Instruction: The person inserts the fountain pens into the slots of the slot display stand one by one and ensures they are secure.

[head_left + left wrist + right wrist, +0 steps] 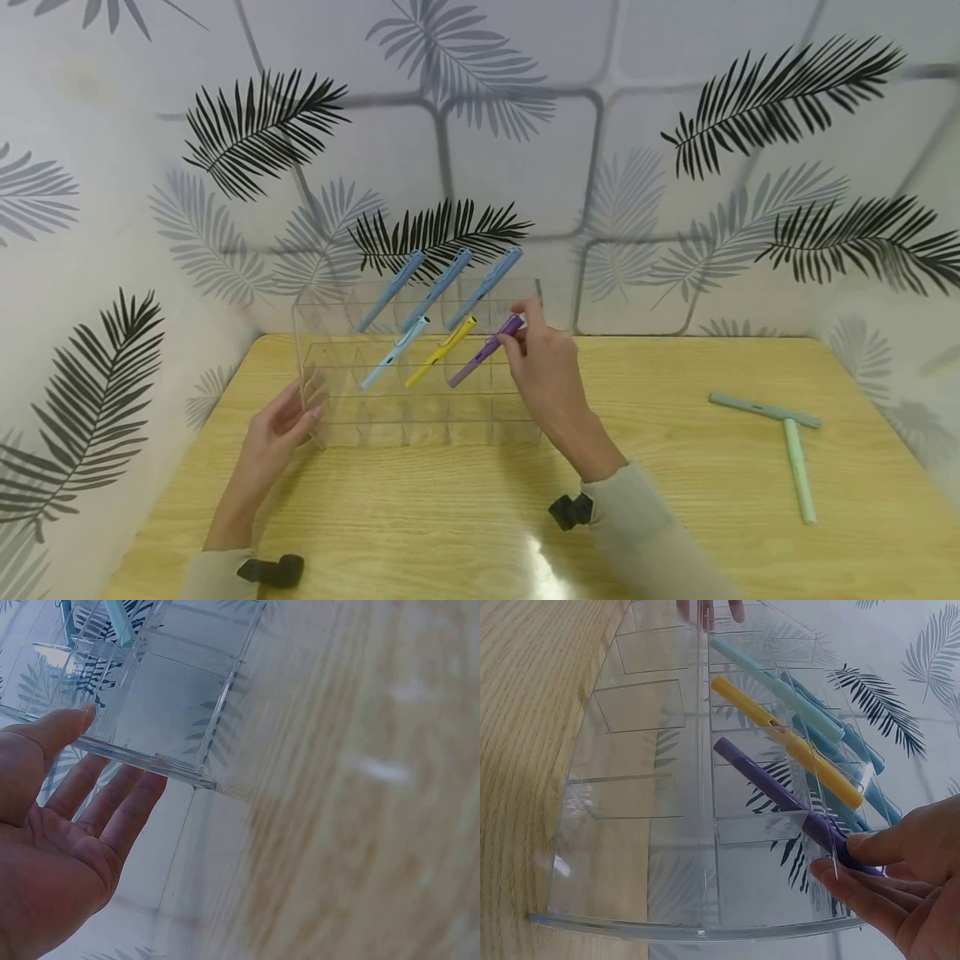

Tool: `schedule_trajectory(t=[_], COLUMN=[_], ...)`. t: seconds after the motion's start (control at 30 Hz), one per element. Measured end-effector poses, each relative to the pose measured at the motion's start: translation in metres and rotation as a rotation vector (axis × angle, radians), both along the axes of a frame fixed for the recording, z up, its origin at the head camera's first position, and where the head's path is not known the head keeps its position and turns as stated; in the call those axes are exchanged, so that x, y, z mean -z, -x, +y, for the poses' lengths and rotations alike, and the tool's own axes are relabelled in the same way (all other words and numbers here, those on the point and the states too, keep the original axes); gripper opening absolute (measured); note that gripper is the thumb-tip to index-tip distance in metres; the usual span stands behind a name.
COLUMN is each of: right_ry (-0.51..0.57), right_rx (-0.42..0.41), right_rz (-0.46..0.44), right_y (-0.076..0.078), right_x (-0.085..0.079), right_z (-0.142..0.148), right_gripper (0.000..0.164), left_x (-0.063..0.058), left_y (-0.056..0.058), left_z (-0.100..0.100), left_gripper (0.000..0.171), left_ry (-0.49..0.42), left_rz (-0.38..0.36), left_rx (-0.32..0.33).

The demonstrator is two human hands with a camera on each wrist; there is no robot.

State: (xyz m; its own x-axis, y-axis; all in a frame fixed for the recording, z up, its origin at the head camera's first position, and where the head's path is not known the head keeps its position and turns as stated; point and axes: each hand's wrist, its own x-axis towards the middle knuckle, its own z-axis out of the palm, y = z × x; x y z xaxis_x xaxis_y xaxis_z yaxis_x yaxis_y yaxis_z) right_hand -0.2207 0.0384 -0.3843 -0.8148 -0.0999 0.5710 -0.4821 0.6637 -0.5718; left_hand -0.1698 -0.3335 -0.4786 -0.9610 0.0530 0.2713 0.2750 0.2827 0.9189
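Note:
A clear acrylic pen rack (341, 408) with tiered compartments stands on the table. My right hand (547, 367) pinches the upper end of a purple pen (474, 362), which leans in a middle-tier compartment. In the right wrist view, thumb and fingers close round the purple pen (769, 784). My left hand (279, 429) holds the rack's left side panel; in the left wrist view the thumb is on one side of the panel (142, 756), the fingers on the other. Beside the purple pen lean a yellow pen (441, 353) and a light blue pen (395, 353).
Three blue pens, among them one at the right (483, 288), lean in the rack's top tier. On the wooden table (660, 400) to the right lie a grey-green pen (765, 410) and a light green pen (799, 472), close together. A leaf-patterned wall covering (517, 167) rises behind the table.

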Motion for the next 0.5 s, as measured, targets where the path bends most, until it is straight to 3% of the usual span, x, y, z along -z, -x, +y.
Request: schedule_trajectory(t=[0.2,0.5], right_ry=[-0.005,0.090], right_rx=[-0.004,-0.039], right_rz=[-0.012,-0.025], right_y=[-0.002,-0.007], right_x=[-0.004,-0.008], right_z=[0.002,0.017], right_gripper=[0.030,0.033], left_x=[0.000,0.001], left_y=[-0.001,0.001], left_z=[-0.001,0.000], left_gripper=[0.056,0.056], left_ry=[0.001,0.003], left_rz=[0.005,0.015], left_rx=[0.002,-0.007])
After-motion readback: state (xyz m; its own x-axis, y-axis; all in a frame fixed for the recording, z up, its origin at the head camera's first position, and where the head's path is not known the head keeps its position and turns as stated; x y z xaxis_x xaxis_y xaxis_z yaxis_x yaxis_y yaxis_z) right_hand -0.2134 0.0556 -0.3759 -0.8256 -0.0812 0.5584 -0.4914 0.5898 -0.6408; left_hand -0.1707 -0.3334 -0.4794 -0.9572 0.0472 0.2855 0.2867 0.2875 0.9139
